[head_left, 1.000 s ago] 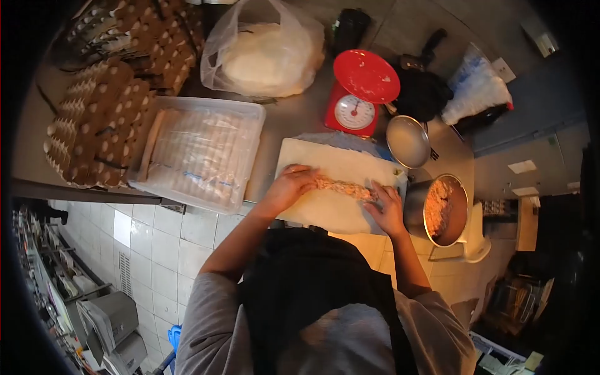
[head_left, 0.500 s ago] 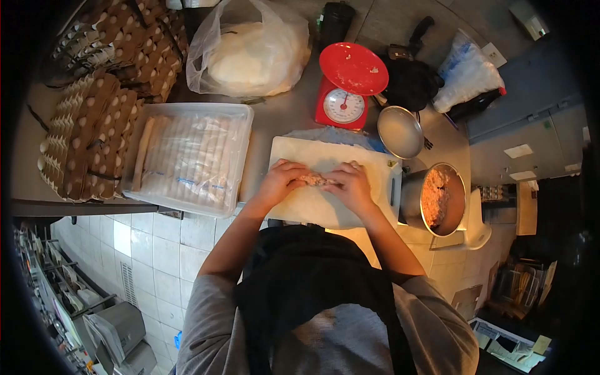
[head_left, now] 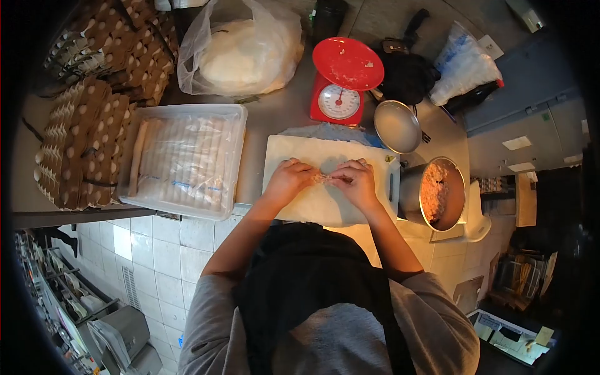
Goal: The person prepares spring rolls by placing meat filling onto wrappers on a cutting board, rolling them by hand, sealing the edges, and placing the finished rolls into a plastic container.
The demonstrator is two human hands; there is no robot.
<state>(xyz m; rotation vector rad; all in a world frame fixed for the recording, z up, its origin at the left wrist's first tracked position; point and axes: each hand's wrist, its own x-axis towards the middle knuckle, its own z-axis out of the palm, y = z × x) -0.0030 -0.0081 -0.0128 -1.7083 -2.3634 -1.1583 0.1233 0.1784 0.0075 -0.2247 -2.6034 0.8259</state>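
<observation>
A pinkish minced mixture (head_left: 321, 179) lies on the white cutting board (head_left: 312, 209), mostly covered by fingers. From the left, my left hand (head_left: 292, 180) grips one end of it with curled fingers. My right hand (head_left: 355, 181) closes on the other end, close to the left fingertips. Beyond the board's right edge stands a metal pot (head_left: 442, 194) with more of the mixture inside. Only a short piece shows between the two hands.
A lidded plastic box of long rolls (head_left: 184, 162) and stacked egg trays (head_left: 84, 144) are at left. Behind the board stand a red scale (head_left: 338, 103), a metal bowl (head_left: 397, 127) and a bag of white dough-like material (head_left: 240, 56).
My right hand has moved left from the far end of the mixture, close to my left hand. The visible part of the mixture has become shorter. The camera view has shifted slightly.
</observation>
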